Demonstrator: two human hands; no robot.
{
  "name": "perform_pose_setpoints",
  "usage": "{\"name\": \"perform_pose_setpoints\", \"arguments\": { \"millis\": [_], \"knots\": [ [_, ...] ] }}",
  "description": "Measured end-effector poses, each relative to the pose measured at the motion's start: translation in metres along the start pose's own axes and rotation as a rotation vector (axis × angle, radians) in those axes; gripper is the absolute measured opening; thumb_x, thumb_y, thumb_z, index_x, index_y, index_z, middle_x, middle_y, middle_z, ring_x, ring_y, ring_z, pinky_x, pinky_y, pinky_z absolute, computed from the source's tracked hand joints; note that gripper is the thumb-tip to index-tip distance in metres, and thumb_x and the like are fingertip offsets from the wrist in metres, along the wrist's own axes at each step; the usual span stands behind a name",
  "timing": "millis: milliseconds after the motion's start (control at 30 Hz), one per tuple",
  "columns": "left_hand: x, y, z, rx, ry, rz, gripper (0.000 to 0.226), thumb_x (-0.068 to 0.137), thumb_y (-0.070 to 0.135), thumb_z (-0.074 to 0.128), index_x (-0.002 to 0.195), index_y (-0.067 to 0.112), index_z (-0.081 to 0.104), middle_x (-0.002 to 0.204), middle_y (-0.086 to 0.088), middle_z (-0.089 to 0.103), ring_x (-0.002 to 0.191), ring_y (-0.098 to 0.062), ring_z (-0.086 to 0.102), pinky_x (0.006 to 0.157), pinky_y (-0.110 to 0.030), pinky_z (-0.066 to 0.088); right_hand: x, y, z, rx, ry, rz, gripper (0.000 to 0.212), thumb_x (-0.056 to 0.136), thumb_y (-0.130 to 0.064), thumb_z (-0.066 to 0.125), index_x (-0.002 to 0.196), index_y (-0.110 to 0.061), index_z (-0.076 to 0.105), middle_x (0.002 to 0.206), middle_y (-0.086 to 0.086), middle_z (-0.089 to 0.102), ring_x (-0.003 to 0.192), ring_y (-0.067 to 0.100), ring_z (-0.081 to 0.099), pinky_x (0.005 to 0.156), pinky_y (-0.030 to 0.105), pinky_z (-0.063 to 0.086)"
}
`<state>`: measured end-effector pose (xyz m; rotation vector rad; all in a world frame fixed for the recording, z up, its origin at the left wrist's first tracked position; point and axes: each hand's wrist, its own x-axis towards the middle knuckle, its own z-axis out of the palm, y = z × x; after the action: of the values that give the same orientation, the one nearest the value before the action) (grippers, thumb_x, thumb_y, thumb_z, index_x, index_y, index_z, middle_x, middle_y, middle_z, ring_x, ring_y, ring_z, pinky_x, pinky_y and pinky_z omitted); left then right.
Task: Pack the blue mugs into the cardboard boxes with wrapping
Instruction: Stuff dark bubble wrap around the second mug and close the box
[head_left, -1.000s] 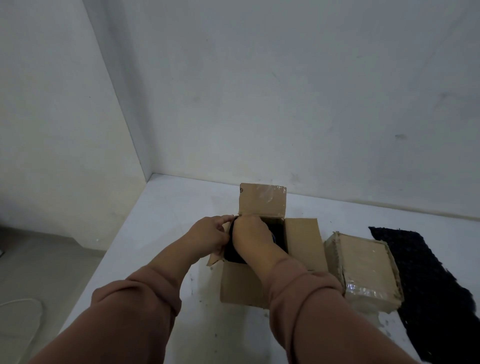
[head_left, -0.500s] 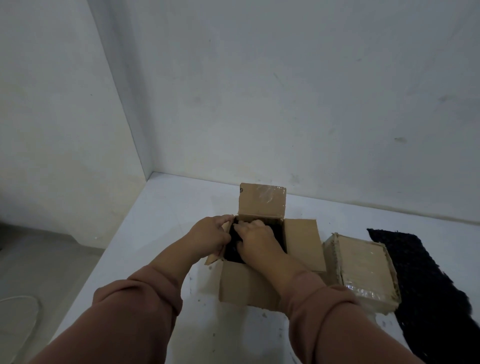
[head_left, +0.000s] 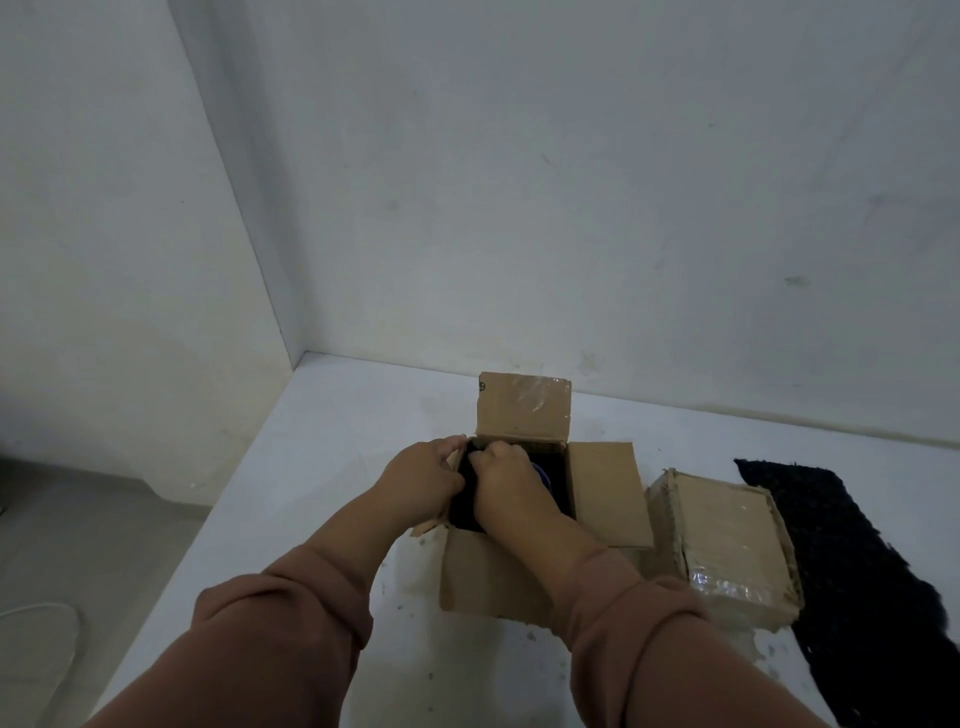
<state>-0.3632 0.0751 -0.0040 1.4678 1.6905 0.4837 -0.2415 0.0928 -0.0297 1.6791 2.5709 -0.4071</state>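
**Blue mug (head_left: 542, 474) inside open box (head_left: 493, 587)**

Only a blue sliver shows. The box stands near the table's (head_left: 311, 493) far edge. Left hand (head_left: 421, 478) fingers curl over its left flap. Right hand (head_left: 506, 486) fingers curl into the black wrapping (head_left: 462, 506) inside. A sealed box (head_left: 727, 535) sits just right.

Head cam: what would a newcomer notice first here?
Both hands meet at the open box on the table. The left hand grips its left wall, and the right hand reaches inside, fingers curled into dark wrap, with a sliver of blue mug showing. To the right sits a taped box, shut, and beyond it lies a black sheet.
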Motion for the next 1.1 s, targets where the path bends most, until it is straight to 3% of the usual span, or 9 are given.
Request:
{"name": "perform_pose_setpoints", "arguments": {
  "millis": [100,300,367,433,567,767,933,1033,1100],
  "knots": [
    [-0.002,0.003,0.002,0.054,0.001,0.016,0.058,0.088,0.005,0.048,0.143,0.022,0.039,0.122,-0.017,0.061,0.102,-0.029,0.059,0.085,-0.03,0.044,0.005,0.006,0.01,-0.008,-0.071,0.025,0.027,0.091,-0.016,0.052,0.117,-0.011,0.059,0.125,0.01,0.054,0.118,0.028,0.046,0.103,0.036,0.038],
    [-0.001,0.003,0.004,0.144,0.017,-0.006,0.058,0.09,0.008,0.046,0.144,0.023,0.037,0.13,-0.016,0.058,0.116,-0.03,0.055,0.092,-0.032,0.044,0.012,-0.002,0.012,-0.048,-0.063,0.02,0.025,0.094,-0.017,0.05,0.114,-0.005,0.061,0.123,0.012,0.05,0.118,0.032,0.039,0.096,0.036,0.039],
    [-0.002,0.002,0.005,0.162,0.044,-0.015,0.054,0.09,0.009,0.046,0.141,0.022,0.041,0.125,-0.013,0.061,0.111,-0.028,0.057,0.086,-0.03,0.044,0.004,0.0,0.006,0.025,-0.077,0.012,0.03,0.091,-0.021,0.053,0.118,-0.008,0.06,0.126,0.01,0.05,0.121,0.033,0.041,0.1,0.037,0.039],
    [-0.002,0.002,0.006,0.197,0.062,-0.02,0.044,0.089,0.013,0.047,0.133,0.019,0.049,0.118,-0.011,0.064,0.101,-0.026,0.06,0.078,-0.027,0.043,-0.012,0.012,-0.003,0.129,0.083,0.049,0.033,0.086,-0.02,0.055,0.117,-0.011,0.061,0.124,0.008,0.053,0.118,0.032,0.046,0.097,0.035,0.042],
    [-0.002,0.006,0.012,0.309,0.044,-0.014,0.029,0.09,0.017,0.049,0.118,0.01,0.055,0.107,-0.012,0.067,0.075,-0.023,0.056,0.067,-0.03,0.046,-0.049,0.047,-0.018,0.041,0.371,0.426,0.042,0.083,-0.017,0.05,0.125,-0.022,0.05,0.138,0.003,0.038,0.125,0.026,0.035,0.1,0.038,0.033],
    [0.0,0.007,0.024,0.357,0.034,0.033,0.03,0.093,0.019,0.05,0.122,0.01,0.051,0.116,-0.013,0.064,0.1,-0.03,0.061,0.077,-0.029,0.043,-0.045,0.042,0.009,0.761,0.363,0.563,0.03,0.093,-0.009,0.043,0.121,-0.014,0.05,0.128,0.008,0.043,0.094,0.017,0.045,0.08,0.028,0.041],
    [0.001,0.007,0.027,0.341,0.072,0.02,0.032,0.095,0.022,0.049,0.124,0.009,0.052,0.119,-0.014,0.064,0.106,-0.03,0.06,0.088,-0.035,0.046,-0.039,0.044,0.017,0.85,0.41,0.615,0.029,0.098,-0.016,0.037,0.124,-0.016,0.05,0.126,0.004,0.046,0.08,0.005,0.047,0.066,0.013,0.041],
    [0.007,0.007,0.03,0.356,0.163,-0.05,0.04,0.093,0.047,0.048,0.109,0.01,0.053,0.103,-0.011,0.065,0.092,-0.027,0.061,0.075,-0.035,0.047,-0.039,0.039,0.015,0.857,0.44,0.624,0.028,0.099,-0.024,0.034,0.124,-0.022,0.048,0.12,0.008,0.051,0.092,0.02,0.054,0.08,0.038,0.052],
    [0.013,0.009,0.032,0.381,0.194,-0.092,0.04,0.088,0.052,0.054,0.095,0.013,0.046,0.088,-0.006,0.059,0.079,-0.024,0.056,0.066,-0.032,0.042,-0.04,0.038,0.014,0.821,0.426,0.622,0.031,0.099,-0.025,0.034,0.127,-0.021,0.045,0.121,0.008,0.05,0.098,0.025,0.055,0.082,0.042,0.052]
  ]
}}
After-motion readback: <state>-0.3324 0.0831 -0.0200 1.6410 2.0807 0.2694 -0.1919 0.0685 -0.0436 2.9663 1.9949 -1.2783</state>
